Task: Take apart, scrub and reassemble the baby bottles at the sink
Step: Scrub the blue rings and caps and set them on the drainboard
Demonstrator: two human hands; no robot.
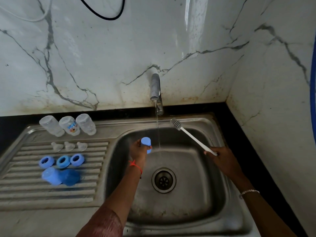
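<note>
Three clear plastic bottles (69, 124) stand inverted on the steel drainboard (25, 182), the middle one's cartoon print unreadable. Over the basin (196, 202) the left hand (139, 149) grips a light-blue plastic cap (146, 142); the right hand (220, 155) clasps a white-handled bottle brush (193, 138).

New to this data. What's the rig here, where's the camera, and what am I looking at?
No robot: a person's two bare hands, filmed by one wide-angle camera on their head, looking down at a steel sink. The left hand grips a blue cap beside the stream from the running tap. The right hand holds a bottle brush by its handle, bristle end toward the wall. On the drainboard sit three clear bottles, three teats, three blue rings and two more blue caps.
</note>
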